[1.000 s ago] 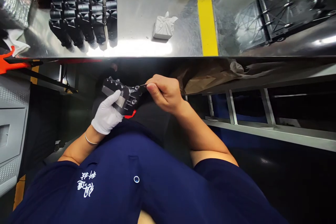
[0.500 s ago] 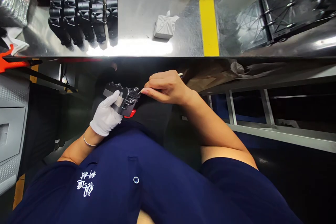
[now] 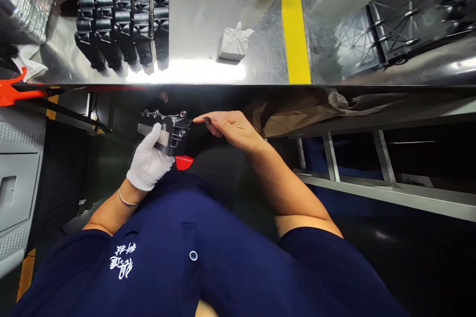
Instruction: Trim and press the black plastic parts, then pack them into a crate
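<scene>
One black casing point(image 3: 174, 128), clasped in gloved left hand point(image 3: 148, 162); right hand point(image 3: 229, 128), forefinger extended just beside it, grip unclear

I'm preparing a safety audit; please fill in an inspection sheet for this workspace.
Surface: shiny metal bench, yellow stripe across it.
Parts: black part, held; black pieces in rows.
Clutter: white-wrapped block; red-orange object at far left.
Hands: gloved left hand grips black part; bare right hand near its edge, contact unclear.
Cables: thin dark strand under bench, possibly cable.
Surroundings: metal frame lower right; grey unit left.
</scene>
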`<action>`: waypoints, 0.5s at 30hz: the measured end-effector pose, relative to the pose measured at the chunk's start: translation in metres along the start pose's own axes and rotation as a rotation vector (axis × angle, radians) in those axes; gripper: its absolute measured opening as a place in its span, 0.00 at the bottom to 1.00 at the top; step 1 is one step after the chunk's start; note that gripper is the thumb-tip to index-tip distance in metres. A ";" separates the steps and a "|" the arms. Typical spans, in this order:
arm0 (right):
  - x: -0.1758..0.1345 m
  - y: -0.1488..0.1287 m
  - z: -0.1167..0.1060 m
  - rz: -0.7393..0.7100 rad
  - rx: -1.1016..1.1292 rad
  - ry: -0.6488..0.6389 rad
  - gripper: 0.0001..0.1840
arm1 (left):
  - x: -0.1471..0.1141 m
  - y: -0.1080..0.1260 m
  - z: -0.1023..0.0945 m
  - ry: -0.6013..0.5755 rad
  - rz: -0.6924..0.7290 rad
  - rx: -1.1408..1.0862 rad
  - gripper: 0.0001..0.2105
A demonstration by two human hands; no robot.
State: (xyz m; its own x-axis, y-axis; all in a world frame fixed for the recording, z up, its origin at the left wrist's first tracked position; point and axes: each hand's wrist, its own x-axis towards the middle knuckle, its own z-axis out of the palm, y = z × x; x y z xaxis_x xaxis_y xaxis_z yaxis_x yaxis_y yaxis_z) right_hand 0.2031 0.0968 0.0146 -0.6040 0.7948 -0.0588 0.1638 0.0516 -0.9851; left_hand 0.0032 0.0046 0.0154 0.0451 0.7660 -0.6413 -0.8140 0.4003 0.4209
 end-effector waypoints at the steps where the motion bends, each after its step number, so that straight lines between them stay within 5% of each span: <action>1: -0.001 0.001 0.006 -0.004 0.009 0.060 0.29 | 0.000 0.000 0.000 0.004 -0.003 -0.017 0.07; 6: -0.007 0.010 0.031 0.029 0.142 0.243 0.26 | -0.002 -0.003 0.001 0.015 -0.044 -0.087 0.10; 11: -0.013 0.015 0.047 0.152 0.226 0.260 0.30 | -0.003 -0.004 0.006 0.027 -0.058 -0.158 0.14; 15: -0.017 0.012 0.053 0.118 0.166 0.326 0.32 | -0.004 -0.005 0.008 0.067 -0.095 -0.220 0.15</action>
State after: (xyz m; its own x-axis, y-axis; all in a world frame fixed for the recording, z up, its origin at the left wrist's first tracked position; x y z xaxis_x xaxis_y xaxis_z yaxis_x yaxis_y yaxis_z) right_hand 0.1733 0.0520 -0.0044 -0.3041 0.9415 -0.1455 0.0725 -0.1294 -0.9889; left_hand 0.0119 0.0037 0.0212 0.0949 0.6924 -0.7152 -0.9149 0.3438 0.2116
